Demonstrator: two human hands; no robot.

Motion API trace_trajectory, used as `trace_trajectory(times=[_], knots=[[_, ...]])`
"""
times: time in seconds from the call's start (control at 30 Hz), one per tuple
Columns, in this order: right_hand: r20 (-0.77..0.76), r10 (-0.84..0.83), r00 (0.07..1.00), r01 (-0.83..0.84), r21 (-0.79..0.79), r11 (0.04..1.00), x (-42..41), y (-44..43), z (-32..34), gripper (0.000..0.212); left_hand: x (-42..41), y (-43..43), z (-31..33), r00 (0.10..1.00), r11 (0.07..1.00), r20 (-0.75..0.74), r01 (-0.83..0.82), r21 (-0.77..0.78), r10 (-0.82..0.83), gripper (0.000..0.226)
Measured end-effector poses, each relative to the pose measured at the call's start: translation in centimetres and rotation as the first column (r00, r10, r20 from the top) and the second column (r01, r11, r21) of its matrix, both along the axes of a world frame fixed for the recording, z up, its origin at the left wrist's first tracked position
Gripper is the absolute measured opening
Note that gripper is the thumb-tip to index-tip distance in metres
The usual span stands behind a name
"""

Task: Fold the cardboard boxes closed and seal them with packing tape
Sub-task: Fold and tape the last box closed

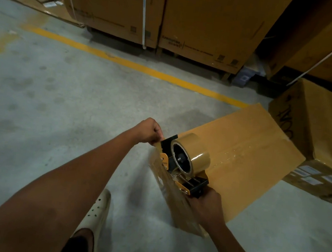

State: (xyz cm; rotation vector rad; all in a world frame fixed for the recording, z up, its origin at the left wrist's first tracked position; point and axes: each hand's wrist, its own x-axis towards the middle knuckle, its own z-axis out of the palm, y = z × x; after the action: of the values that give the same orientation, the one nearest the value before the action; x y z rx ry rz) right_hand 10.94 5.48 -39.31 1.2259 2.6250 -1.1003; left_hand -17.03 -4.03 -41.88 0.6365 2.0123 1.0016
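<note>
A closed brown cardboard box (246, 153) lies on the concrete floor at the right, with shiny tape running along its top seam. Over its near left corner I hold a black and yellow tape dispenser (185, 169) carrying a roll of brown packing tape (197, 154). My right hand (207, 209) grips the dispenser's handle from below. My left hand (150, 131) pinches the loose end of the tape at the dispenser's front edge. The box's near side wall is partly hidden behind the dispenser and my right hand.
A second sealed box (321, 131) with black handwriting and white labels stands to the right. Tall strapped cartons (203, 22) line the back. A yellow line (127, 61) crosses the floor. Flattened cardboard (34, 1) lies at the far left. My white shoe (97, 209) is below.
</note>
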Motion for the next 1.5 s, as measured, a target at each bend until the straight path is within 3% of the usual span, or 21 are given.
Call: trace_trajectory(times=[0.07, 0.17, 0.23, 0.3, 0.4, 0.63, 0.87, 0.97, 1.07, 1.17, 1.33, 1.43, 1.5], knots=[[0.007, 0.010, 1.000, -0.010, -0.007, 1.000, -0.3, 0.1, 0.3, 0.010, 0.2, 0.0, -0.1, 0.997, 0.998, 0.043, -0.070, -0.008, 0.070, 0.010], [0.005, 0.031, 1.000, -0.030, -0.025, 0.999, -0.4, 0.3, 0.5, 0.010, 0.1, -0.6, -0.6, 0.971, 0.980, 0.142, -0.184, -0.072, 0.193, 0.036], [0.007, 0.024, 1.000, -0.024, -0.038, 0.999, -0.3, 0.4, 0.5, 0.011, -0.2, -0.7, -0.6, 0.986, 0.982, 0.005, -0.167, -0.086, 0.168, 0.044], [-0.004, 0.014, 1.000, -0.014, -0.049, 0.999, -0.3, 0.3, 0.6, 0.008, -0.1, -0.5, 0.0, 0.982, 0.993, -0.176, -0.086, -0.087, 0.070, 0.034], [-0.020, 0.026, 0.999, -0.027, -0.051, 0.998, -0.3, 0.1, 0.6, 0.015, 0.5, 0.6, 1.0, 0.974, 0.994, -0.225, 0.007, -0.107, -0.032, 0.010], [-0.012, 0.032, 0.999, -0.033, -0.041, 0.999, -0.3, 0.1, 0.5, 0.009, 0.9, 1.7, 1.3, 0.984, 0.972, -0.177, -0.037, -0.232, -0.005, 0.006], [-0.039, 0.042, 0.998, -0.043, -0.048, 0.998, -0.3, -0.1, 0.8, 0.025, 0.4, 2.1, 1.8, 0.994, 0.965, -0.097, 0.017, -0.260, -0.043, 0.011], [-0.038, 0.040, 0.999, -0.042, -0.050, 0.998, -0.6, -0.4, 1.2, 0.023, 0.8, 2.4, 1.8, 0.983, 0.941, -0.169, 0.013, -0.337, -0.074, 0.013], [0.012, 0.067, 0.998, -0.068, 0.008, 0.998, -0.9, -0.6, 1.2, 0.037, 1.4, 2.6, 2.4, 0.951, 0.916, -0.285, -0.007, -0.401, -0.118, 0.018], [0.078, 0.107, 0.991, -0.111, 0.043, 0.993, -1.1, -0.4, 1.5, 0.035, 1.7, 2.6, 3.3, 0.955, 0.902, -0.282, -0.035, -0.430, -0.097, 0.020], [0.119, 0.103, 0.988, -0.109, 0.045, 0.993, -0.1, -0.3, 2.1, 0.013, 1.7, 2.5, 2.8, 0.961, 0.909, -0.269, -0.060, -0.412, -0.058, 0.013], [0.155, 0.063, 0.986, -0.067, 0.020, 0.998, 1.7, -0.6, 2.4, 0.014, 1.3, 2.4, 2.1, 0.976, 0.932, -0.208, -0.021, -0.362, -0.059, 0.004], [0.179, 0.084, 0.980, -0.088, 0.015, 0.996, 3.5, -0.5, 2.5, 0.020, 1.2, 2.3, 2.2, 0.987, 0.950, -0.158, -0.024, -0.311, -0.027, 0.011]])
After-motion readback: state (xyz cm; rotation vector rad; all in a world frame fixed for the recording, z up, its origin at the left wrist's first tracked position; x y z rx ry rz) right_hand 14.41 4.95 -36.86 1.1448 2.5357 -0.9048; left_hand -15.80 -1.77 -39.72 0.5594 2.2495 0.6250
